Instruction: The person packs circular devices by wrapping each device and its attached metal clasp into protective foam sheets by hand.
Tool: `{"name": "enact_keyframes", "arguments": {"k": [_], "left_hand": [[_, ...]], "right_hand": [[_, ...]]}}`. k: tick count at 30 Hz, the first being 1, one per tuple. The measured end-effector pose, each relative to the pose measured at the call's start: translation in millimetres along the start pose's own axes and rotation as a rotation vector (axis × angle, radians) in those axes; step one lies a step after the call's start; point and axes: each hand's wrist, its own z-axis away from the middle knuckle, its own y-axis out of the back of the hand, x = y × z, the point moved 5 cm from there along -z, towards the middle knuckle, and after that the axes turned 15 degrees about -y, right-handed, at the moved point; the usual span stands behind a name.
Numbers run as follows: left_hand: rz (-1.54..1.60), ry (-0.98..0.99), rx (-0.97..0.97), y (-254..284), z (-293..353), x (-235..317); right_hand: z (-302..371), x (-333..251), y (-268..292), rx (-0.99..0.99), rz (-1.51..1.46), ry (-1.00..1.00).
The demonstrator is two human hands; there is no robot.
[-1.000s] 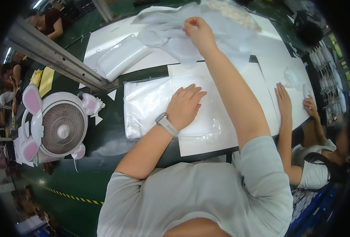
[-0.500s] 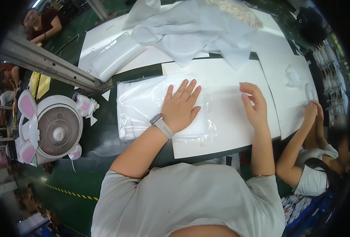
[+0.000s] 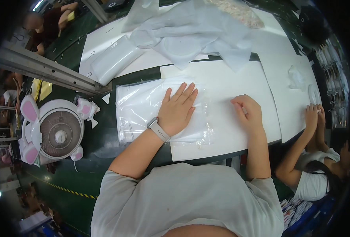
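My left hand (image 3: pixel 175 110) lies flat, its fingers stretched out, on a clear plastic bag (image 3: pixel 137 103) with flat, white, folded-looking contents. A watch with a pale strap (image 3: pixel 158 129) is on that wrist. The bag rests partly on the dark green table and partly on a white sheet (image 3: pixel 242 134). Over the same sheet, right of the bag and apart from it, my right hand (image 3: pixel 249 112) is closed in a loose curl. Nothing shows in its fingers, though the palm side is partly hidden.
A white fan (image 3: pixel 60 136) with pink-and-white ears stands left, beside a metal post (image 3: pixel 50 68). Translucent plastic bags (image 3: pixel 194 37) and a glossy white roll-shaped piece (image 3: pixel 115 60) lie at the back. A co-worker's hands (image 3: pixel 313 114) work at the right, near crumpled plastic (image 3: pixel 296 77).
My right hand has come down and slightly left, its fingers curling in more. My left hand stays flat on the bag. The person at the far left has shifted their arms.
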Motion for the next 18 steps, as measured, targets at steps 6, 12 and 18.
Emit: {"name": "enact_keyframes", "arguments": {"k": [6, 12, 18], "left_hand": [[0.033, -0.002, 0.001, 1.0, 0.0, -1.0], [0.058, -0.005, 0.015, 2.6, -0.4, -0.7], [0.059, -0.002, 0.008, 0.9, -0.4, -1.4]], "right_hand": [[0.8, 0.9, -0.5, -0.005, 0.032, 0.005], [1.8, 0.6, 0.0, -0.016, 0.030, 0.002], [1.6, -0.5, -0.4, -0.028, 0.037, 0.005]]}}
